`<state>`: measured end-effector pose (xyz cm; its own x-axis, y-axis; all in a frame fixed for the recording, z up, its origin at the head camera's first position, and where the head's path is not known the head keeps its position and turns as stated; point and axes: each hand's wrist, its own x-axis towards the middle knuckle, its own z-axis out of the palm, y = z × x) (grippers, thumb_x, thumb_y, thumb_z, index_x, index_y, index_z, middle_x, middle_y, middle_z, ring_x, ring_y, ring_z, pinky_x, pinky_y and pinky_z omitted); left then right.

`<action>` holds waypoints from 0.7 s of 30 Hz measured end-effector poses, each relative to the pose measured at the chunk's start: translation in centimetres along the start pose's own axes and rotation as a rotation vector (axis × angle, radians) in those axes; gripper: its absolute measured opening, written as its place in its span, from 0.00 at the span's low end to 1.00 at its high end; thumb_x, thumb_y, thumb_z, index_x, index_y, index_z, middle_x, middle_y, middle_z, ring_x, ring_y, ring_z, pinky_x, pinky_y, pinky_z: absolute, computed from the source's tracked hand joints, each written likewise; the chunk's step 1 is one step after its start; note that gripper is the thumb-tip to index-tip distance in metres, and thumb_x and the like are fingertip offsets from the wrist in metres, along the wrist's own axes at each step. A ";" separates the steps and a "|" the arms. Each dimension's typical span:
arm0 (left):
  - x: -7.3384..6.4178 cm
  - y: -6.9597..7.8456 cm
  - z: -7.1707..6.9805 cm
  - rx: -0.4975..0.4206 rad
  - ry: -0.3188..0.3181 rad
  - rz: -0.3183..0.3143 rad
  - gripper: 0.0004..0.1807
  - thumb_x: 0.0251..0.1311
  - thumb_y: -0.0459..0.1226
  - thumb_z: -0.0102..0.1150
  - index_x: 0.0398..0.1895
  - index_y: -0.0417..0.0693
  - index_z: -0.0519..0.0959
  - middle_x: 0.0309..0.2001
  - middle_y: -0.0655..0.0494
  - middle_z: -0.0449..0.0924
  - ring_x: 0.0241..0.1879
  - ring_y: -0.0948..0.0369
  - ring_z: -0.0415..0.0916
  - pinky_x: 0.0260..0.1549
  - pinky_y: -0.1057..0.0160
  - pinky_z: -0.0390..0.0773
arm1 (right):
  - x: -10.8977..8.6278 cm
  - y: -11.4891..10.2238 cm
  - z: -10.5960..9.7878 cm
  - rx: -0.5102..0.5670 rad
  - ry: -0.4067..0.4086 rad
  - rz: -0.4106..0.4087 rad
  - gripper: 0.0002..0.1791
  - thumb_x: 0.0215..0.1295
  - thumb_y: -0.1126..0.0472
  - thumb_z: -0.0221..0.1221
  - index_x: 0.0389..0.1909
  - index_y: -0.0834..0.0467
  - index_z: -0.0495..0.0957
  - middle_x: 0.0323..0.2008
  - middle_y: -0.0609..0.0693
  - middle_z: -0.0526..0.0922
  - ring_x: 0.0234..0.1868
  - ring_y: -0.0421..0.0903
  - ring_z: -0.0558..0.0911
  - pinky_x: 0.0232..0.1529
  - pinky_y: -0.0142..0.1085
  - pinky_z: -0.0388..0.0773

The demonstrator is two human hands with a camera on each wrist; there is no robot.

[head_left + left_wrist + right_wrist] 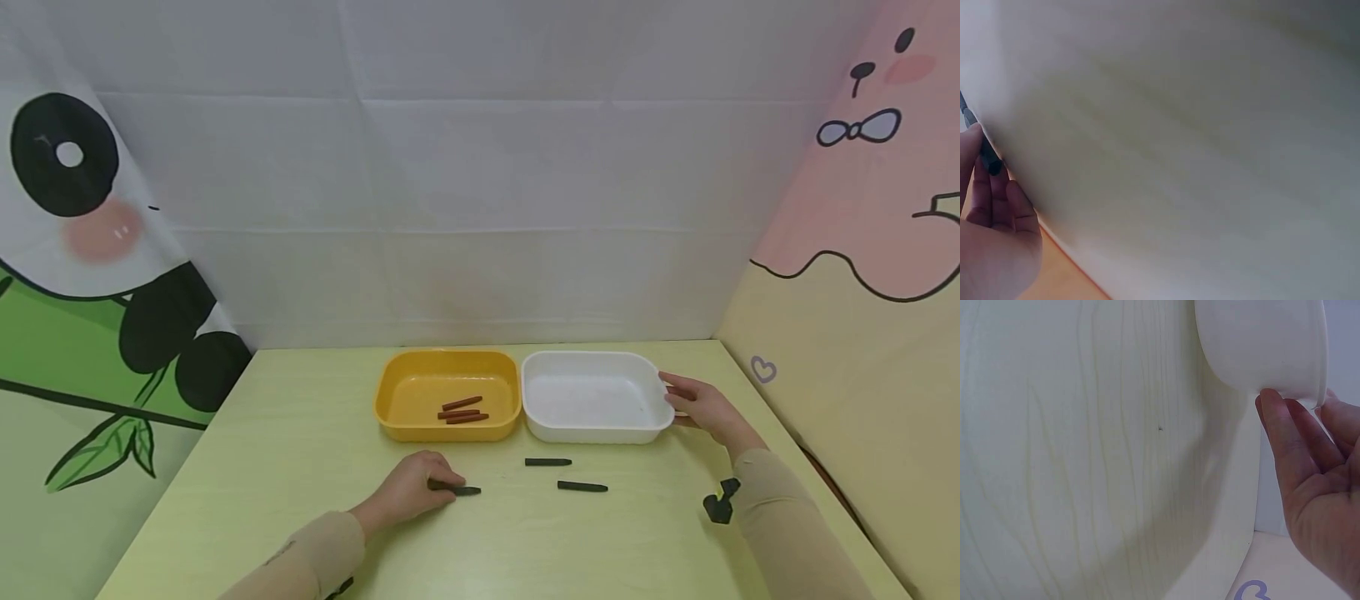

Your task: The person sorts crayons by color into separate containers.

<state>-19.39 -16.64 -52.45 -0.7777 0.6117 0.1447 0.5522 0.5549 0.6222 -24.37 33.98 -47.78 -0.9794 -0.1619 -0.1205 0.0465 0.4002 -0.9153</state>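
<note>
My left hand (415, 489) pinches a black crayon (467, 491) between thumb and fingers, low over the table in front of the yellow tray (386, 400). The same crayon (990, 156) shows at the edge of the left wrist view. On the far right side, my right hand (705, 406) grips the rim of the white tray (592, 396); in the right wrist view its fingers lie against the outer wall and the thumb is at the rim. Several brown crayons (462, 413) lie inside the yellow tray. No crayon shows inside the white one.
Two more black crayons, one (547, 462) nearer the trays and another (582, 487) closer to me, lie on the pale wooden table (525, 550). Both trays stand side by side near its back edge. A light cloth backdrop (480, 208) rises behind, with printed cloths at both sides.
</note>
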 end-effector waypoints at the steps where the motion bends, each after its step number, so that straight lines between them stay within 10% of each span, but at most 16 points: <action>1: 0.1 0.1 0.0 -0.009 0.004 -0.012 0.11 0.54 0.33 0.73 0.41 0.50 0.90 0.35 0.70 0.81 0.36 0.70 0.75 0.38 0.65 0.78 | 0.0 0.0 0.0 0.002 0.003 0.002 0.32 0.76 0.63 0.52 0.75 0.68 0.53 0.66 0.75 0.62 0.50 0.42 0.79 0.47 0.37 0.84; 21: 3.5 4.8 1.0 -0.130 0.047 -0.078 0.10 0.58 0.33 0.70 0.43 0.52 0.89 0.35 0.68 0.79 0.32 0.67 0.71 0.32 0.69 0.76 | 0.2 0.0 0.2 0.018 -0.008 0.003 0.31 0.77 0.65 0.49 0.75 0.70 0.51 0.67 0.78 0.59 0.56 0.56 0.77 0.49 0.40 0.83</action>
<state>-19.16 -11.24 -49.70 -0.8314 0.5410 0.1264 0.4488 0.5199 0.7269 -24.54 33.76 -47.84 -0.9776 -0.1682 -0.1266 0.0533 0.3841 -0.9217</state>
